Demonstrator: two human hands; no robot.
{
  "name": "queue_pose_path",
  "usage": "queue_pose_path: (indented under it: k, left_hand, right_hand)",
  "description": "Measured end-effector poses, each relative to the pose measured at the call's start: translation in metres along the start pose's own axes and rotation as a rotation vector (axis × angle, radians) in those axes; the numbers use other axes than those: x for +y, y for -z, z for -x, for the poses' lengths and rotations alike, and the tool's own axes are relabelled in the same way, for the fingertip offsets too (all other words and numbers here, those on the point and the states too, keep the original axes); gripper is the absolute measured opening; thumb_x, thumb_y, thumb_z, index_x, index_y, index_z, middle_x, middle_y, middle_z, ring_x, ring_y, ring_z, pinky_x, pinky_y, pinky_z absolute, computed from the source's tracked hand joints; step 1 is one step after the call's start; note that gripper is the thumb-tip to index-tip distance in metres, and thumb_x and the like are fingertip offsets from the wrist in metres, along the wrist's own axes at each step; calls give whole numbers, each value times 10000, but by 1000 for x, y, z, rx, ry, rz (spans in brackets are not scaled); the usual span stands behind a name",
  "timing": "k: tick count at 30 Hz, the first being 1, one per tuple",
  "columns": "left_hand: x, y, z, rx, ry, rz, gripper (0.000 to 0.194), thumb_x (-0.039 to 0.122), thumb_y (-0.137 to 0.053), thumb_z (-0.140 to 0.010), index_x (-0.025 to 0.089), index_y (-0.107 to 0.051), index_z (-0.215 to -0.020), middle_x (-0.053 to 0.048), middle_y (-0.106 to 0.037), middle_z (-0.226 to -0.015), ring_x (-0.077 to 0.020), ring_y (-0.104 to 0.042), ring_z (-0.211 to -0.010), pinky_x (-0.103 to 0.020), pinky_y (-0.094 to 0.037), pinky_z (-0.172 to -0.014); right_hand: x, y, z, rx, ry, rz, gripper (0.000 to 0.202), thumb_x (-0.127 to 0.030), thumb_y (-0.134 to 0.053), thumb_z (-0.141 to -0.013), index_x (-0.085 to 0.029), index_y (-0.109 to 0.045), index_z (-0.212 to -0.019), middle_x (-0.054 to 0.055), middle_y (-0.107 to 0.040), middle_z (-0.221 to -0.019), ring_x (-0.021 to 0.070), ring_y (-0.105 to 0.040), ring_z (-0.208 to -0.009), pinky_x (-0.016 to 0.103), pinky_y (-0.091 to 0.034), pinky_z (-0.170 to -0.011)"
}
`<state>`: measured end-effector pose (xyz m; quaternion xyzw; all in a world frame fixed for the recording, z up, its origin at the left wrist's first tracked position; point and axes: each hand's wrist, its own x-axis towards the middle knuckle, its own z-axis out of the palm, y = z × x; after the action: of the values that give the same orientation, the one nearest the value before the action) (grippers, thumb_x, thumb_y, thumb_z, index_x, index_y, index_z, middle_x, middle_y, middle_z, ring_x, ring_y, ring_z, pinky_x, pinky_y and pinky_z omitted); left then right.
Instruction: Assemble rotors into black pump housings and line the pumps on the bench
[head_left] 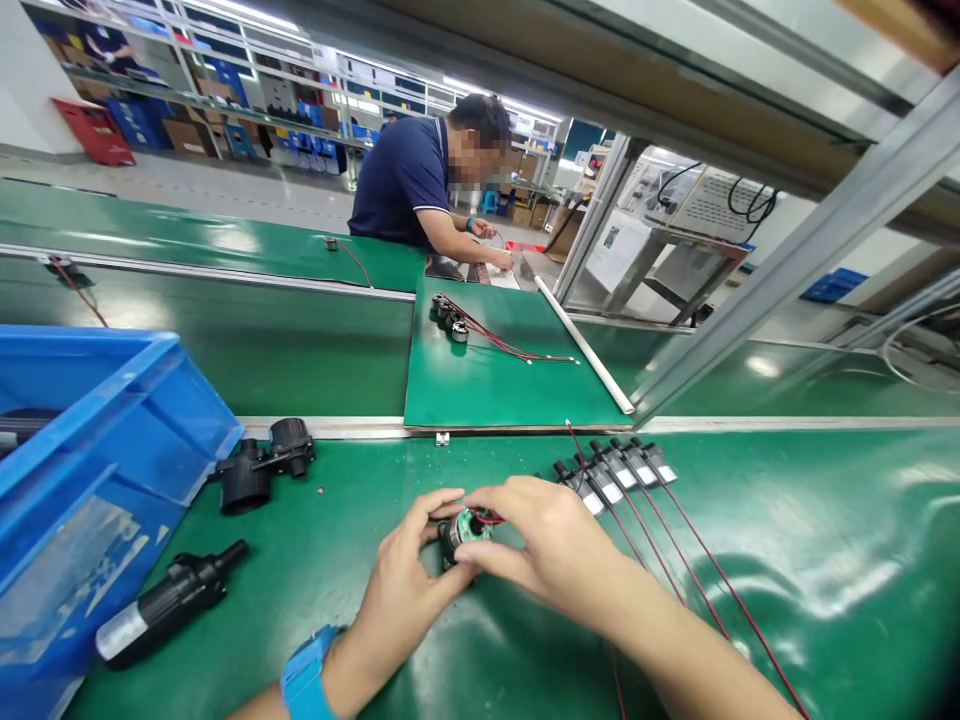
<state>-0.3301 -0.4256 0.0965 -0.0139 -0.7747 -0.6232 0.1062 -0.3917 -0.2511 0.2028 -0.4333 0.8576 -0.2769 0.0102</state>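
Between my two hands, low in the middle of the head view, is a small round black motor part with a green circuit board on its upper face and a red wire. My left hand, with a blue band at the wrist, grips its left side between thumb and fingers. On the other side my right hand holds its rim and the board edge, thumb in front and fingers behind. The fingers hide part of the piece. Just beyond my right hand, several black pump units with white labels and red wires lie in a row.
A blue bin stands at the left, with a black double-barrelled housing and a black cylindrical pump beside it. Several small wired motors rest on a raised green board. Behind it a person leans over some work.
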Motion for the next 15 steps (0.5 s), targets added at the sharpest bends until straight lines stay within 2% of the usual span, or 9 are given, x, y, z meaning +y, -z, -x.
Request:
queue_pose_path:
  k: [4, 6, 8, 10, 12, 15]
  left_hand:
    - [1, -1, 4, -33, -14, -9, 597, 228, -763, -784, 278, -483, -1309, -37, -703, -1150, -215, -685, -1050, -345, -557, -937]
    - [1, 0, 4, -36, -29, -40, 588, 287, -774, -800, 278, -478, -1308, -39, -704, -1142, -217, -683, -1053, -355, -553, -945]
    - [1, 0, 3, -49, -38, -72, 584, 311, -762, -822, 289, -459, -1320, -34, -705, -1150, -210, -681, -1059, -361, -543, -959]
    - [0, 1, 2, -69, -52, -102, 602, 310, -761, -824, 305, -440, -1333, -25, -708, -1161, -208, -680, -1065, -366, -533, -970]
    - [0, 2, 2, -78, -59, -143, 625, 292, -765, -814, 314, -430, -1341, -22, -710, -1168, -214, -677, -1076, -377, -520, -981]
    - [-2, 5, 2, -68, -73, -190, 660, 313, -778, -802, 313, -413, -1352, -28, -713, -1163, -227, -675, -1080, -399, -503, -995]
  right_hand:
    - [-2, -1, 10, -118, -42, 120, 440, -451, -709, -886, -216, -637, -1251, 51, -700, -957, 221, -647, -917, 325, -497, -804]
    - [-3, 3, 12, -150, -41, 119, 420, -371, -707, -905, -231, -611, -1289, 46, -696, -1003, 210, -647, -956, 311, -493, -825]
    - [-2, 5, 13, -144, -48, 125, 357, -327, -705, -911, -226, -636, -1246, 36, -696, -984, 197, -653, -932, 297, -487, -804]
    - [1, 3, 11, -115, -72, 152, 348, -414, -741, -868, -193, -682, -1131, 34, -694, -918, 199, -658, -870, 297, -480, -757]
    - [5, -3, 9, -91, -95, 193, 426, -527, -762, -804, -165, -697, -1020, 38, -687, -867, 207, -658, -817, 300, -466, -707]
    - [10, -12, 7, -69, -98, 216, 507, -618, -749, -762, -164, -677, -978, 34, -682, -842, 206, -656, -783, 294, -444, -667]
